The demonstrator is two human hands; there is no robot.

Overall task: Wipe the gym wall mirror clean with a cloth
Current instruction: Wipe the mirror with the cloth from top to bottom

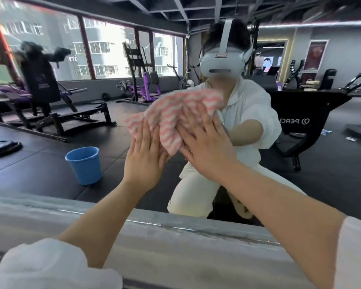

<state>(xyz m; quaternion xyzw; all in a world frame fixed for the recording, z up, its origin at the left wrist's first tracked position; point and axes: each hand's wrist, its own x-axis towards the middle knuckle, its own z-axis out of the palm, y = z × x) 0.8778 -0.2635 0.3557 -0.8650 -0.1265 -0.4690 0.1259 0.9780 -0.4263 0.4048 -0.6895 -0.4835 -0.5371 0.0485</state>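
Against the glass of the gym wall mirror [50, 113], at about chest height of the reflected person, a pink-and-white striped cloth [175, 113] was pressed flat by both hands. The left hand [144, 157] was laid on the cloth's lower left part with fingers straight and spread, and the right hand [206, 147] was laid on its lower right part, likewise with fingers extended; nothing was pinched or curled round by either one. The cloth was bunched loosely and folded over itself, so it was judged to be soft, light and limp, likely to slide easily on the smooth pane and to slip out from under open palms if pressure were eased. A firmer hold could be had by gathering the bunched middle under the palm. The mirror itself was judged hard, slippery and breakable, better met with even, flat pressure. A blue bucket [83, 163] was seen reflected on the dark floor, well apart from the cloth, and a grey ledge [175, 243] ran below the mirror.
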